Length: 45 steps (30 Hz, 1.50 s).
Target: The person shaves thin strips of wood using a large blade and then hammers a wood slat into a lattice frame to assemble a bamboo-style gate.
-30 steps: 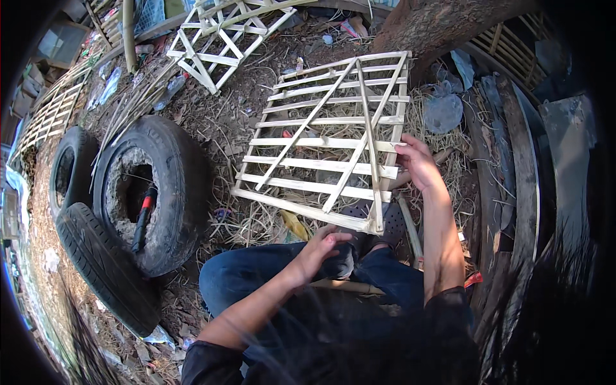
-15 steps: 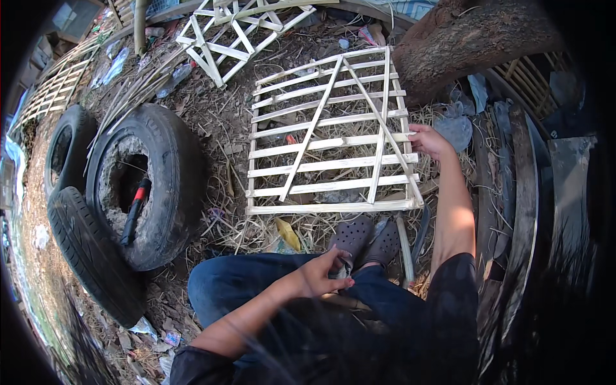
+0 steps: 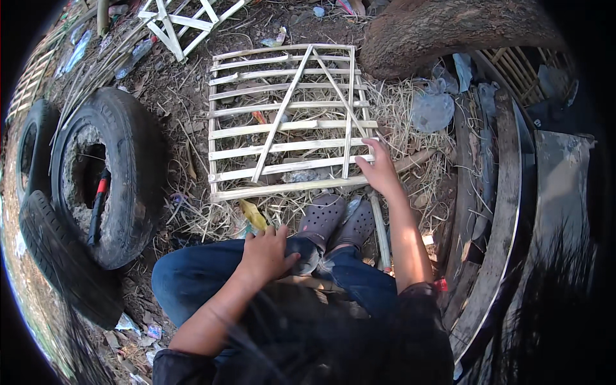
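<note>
A lattice panel of pale split-bamboo slats lies on the ground before me, with two slanting strips across its crosspieces. At its near right edge is my right hand, open, thumb and fingers apart around the slat ends. I cannot tell how firmly it touches them. My left hand is over my left knee, palm down, fingers loosely spread and the thumb out to the side. Nothing shows in it, though its palm is hidden. A yellow leaf lies just beyond its fingers.
Old tyres stand at the left, one holding a black-and-red handled tool. A second bamboo frame lies at the far side. A thick tree trunk and wooden planks border the right. Straw and litter cover the soil.
My left hand has moved left from between my knees and turned palm down. My right hand has shifted nearer along the panel's right edge, its fingers parting. The view has also shifted.
</note>
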### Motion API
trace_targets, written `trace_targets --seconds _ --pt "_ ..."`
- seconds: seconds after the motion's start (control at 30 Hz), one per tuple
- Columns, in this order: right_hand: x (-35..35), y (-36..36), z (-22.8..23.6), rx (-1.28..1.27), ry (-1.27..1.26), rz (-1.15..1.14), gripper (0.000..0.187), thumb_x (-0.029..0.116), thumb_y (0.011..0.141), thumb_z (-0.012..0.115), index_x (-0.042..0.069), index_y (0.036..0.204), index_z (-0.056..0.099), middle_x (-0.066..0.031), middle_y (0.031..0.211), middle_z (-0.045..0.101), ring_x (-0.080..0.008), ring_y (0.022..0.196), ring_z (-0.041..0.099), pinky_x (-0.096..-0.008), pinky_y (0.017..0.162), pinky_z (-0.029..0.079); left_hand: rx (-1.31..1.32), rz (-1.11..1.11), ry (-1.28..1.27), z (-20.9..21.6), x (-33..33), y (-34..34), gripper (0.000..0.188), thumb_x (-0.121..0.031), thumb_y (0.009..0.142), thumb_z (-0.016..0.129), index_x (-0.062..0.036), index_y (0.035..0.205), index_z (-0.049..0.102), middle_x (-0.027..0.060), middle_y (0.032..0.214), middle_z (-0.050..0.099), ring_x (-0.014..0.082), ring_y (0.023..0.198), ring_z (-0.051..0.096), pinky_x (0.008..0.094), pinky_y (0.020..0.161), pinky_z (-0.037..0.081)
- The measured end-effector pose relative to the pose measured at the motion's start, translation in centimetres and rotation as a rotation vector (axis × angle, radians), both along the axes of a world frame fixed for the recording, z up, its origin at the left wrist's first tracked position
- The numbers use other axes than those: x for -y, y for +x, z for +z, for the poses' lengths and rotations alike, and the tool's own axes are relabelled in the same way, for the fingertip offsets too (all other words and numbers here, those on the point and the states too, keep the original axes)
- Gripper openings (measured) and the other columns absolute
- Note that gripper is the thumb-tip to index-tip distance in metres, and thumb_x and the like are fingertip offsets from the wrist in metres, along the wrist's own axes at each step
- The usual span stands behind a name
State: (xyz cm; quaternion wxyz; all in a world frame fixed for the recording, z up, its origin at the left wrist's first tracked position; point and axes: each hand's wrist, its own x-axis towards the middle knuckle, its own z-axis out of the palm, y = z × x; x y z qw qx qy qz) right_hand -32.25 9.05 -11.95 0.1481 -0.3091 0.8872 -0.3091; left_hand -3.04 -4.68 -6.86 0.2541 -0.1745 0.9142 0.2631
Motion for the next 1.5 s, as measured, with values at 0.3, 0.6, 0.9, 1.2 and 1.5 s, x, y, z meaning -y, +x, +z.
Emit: trace_targets --seconds 0.3,0.6,0.9,1.2,1.5 --pt "-12.2 17.2 4.1 0.241 0.183 0.169 0.057 0.014 0.078 0.072 0.003 0.128 0.048 -0.0234 0.134 0.045 -0.0407 0.123 0.047 -0.042 0.102 0.041 0.034 0.142 -0.091 -0.5 1.2 -1.0 0.069 -0.05 0.08 0.066 -0.0036 0.127 0.046 0.0227 0.115 0.06 0.0387 0.108 0.059 0.0502 0.093 0.044" --pt "-17.8 19.1 4.0 0.166 0.13 0.037 0.053 0.013 0.08 0.071 0.002 0.127 0.049 -0.0211 0.13 0.048 -0.0389 0.122 0.047 -0.0408 0.103 0.04 0.175 0.086 -0.316 3.1 2.3 -2.1 0.073 -0.051 0.076 0.07 -0.0059 0.127 0.042 0.0177 0.118 0.061 0.0321 0.11 0.061 0.0499 0.092 0.045" --pt "-18.5 20.7 1.9 0.295 0.122 0.195 0.054 0.02 0.08 0.069 0.0 0.126 0.049 -0.0223 0.126 0.051 -0.0394 0.118 0.05 -0.0428 0.101 0.04 -0.063 0.211 -0.27 -2.6 7.0 -6.9 0.079 -0.024 0.076 0.07 -0.005 0.141 0.029 0.0241 0.113 0.062 0.0398 0.104 0.061 0.045 0.088 0.049" --pt "-17.7 21.4 0.6 0.348 0.14 0.22 0.053 0.023 0.081 0.067 0.002 0.126 0.05 -0.0234 0.123 0.052 -0.042 0.109 0.055 -0.0455 0.094 0.045 -0.113 0.235 0.035 -12.7 10.5 -5.3 0.096 0.004 0.069 0.054 0.0057 0.146 -0.002 0.0342 0.104 0.061 0.0431 0.1 0.061 0.043 0.088 0.048" --pt "-18.0 21.0 -2.6 0.361 0.202 0.24 0.053 0.025 0.081 0.068 0.004 0.125 0.049 -0.0234 0.113 0.059 -0.0409 0.106 0.057 -0.0449 0.093 0.046 -0.055 0.327 0.097 -12.5 11.2 -5.7 0.094 0.0 0.071 0.057 0.0042 0.147 0.002 0.0323 0.114 0.059 0.0399 0.109 0.059 0.0401 0.094 0.046"
